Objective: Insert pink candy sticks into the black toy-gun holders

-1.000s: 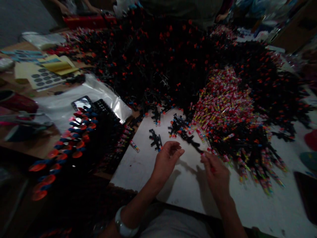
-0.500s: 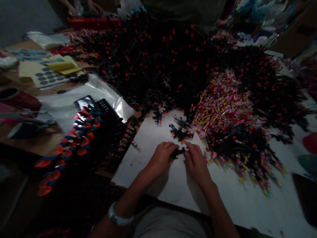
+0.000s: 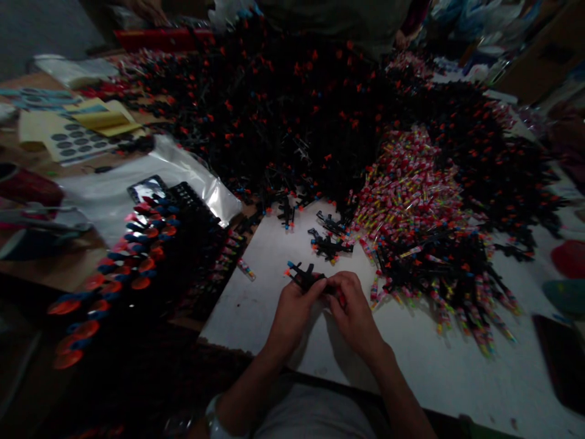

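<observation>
A black toy gun point(image 3: 305, 277) with a blue and orange tip points left above the white tabletop point(image 3: 256, 305). My left hand point(image 3: 292, 311) is closed around its body, thumb on top. My right hand point(image 3: 351, 305) pinches at its rear end, fingers almost touching my left thumb. A small red piece point(image 3: 342, 297) shows at the right fingertips; whether it is part of the gun I cannot tell. Just beyond my hands lie two more black toy guns point(image 3: 329, 245). A small colourful wrapped tube point(image 3: 247, 269) lies to the left.
A large heap of black toy guns point(image 3: 292, 122) with orange tips fills the back. Pink and yellow wrapped tubes point(image 3: 411, 189) are piled right. Stacked toys with orange cups point(image 3: 146, 265) stand left. A phone point(image 3: 560, 360) lies far right. Another person's hand point(image 3: 401, 40) shows behind.
The toy gun has turned and come up, so its blue and orange tip now sticks out left past my left hand. My hands have drawn together. The view has shifted slightly.
</observation>
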Tool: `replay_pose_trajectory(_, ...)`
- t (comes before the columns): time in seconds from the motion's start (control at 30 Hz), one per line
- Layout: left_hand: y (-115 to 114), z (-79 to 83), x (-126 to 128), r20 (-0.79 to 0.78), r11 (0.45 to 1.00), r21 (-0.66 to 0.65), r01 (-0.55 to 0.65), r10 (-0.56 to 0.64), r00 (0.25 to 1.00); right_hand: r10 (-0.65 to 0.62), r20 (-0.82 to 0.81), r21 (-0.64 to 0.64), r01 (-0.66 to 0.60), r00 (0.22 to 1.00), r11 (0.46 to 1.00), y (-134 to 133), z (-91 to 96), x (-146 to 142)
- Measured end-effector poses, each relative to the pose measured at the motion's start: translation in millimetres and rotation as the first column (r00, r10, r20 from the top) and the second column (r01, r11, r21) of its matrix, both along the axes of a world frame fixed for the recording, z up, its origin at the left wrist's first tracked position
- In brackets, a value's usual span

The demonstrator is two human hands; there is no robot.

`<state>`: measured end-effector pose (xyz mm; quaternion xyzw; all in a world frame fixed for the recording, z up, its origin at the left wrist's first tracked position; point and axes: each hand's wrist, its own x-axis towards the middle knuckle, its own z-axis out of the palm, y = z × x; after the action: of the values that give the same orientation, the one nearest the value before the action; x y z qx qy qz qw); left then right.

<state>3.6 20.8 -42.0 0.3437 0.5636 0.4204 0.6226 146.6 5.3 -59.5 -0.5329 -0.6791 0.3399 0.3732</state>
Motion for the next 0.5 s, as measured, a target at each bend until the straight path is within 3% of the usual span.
replay_pose_trajectory(0.1, 4.5, 2.2, 1.2, -0.015, 0.995, -0.034, -0.095, 0.094, 0.995, -0.049, -0.070, -0.055, 0.045, 0.996, 0.997, -3.7, 0.9, 3.9)
replay_pose_trajectory(0.23, 6.2, -0.3, -3.3, 0.031, 0.998, -0.047, -0.038, 0.039, 0.999, -0.051, -0.218, -0.212, 0.004, 0.975, 0.977, -6.1, -0.5, 14.0)
replay_pose_trajectory(0.33, 4.9, -1.5, -4.8, 0.006, 0.999, -0.051, -0.014, 0.014, 1.000, -0.083, -0.194, -0.245, 0.034, 0.977, 0.969, -5.6, -3.5, 16.9)
replay_pose_trajectory(0.5, 4.5, 3.5, -4.6, 0.013, 1.000, -0.019, 0.019, -0.019, 1.000, -0.024, -0.135, -0.301, -0.018, 0.991, 0.954, -4.6, -7.4, 16.1)
